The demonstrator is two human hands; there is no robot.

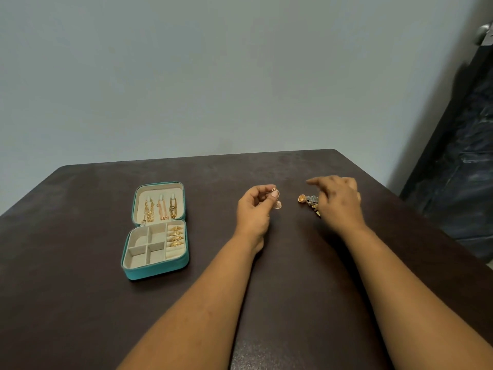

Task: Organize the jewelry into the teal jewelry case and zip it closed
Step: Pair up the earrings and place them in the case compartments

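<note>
Matte dark brown table [80,303] against a pale wall [240,76]. Left hand [253,209], fingers curled, pinches a pink filigree earring [276,200]. Right hand [338,201], blurred, fingers loosely spread, hovers over a heap of gold and grey jewelry [309,201]; grasp cannot be told. At left, well apart, the open teal case [156,273]: 3 chains [160,208] in the lid, 4 gold rings [176,236] in the roll slot, beige compartments [146,247].
</note>
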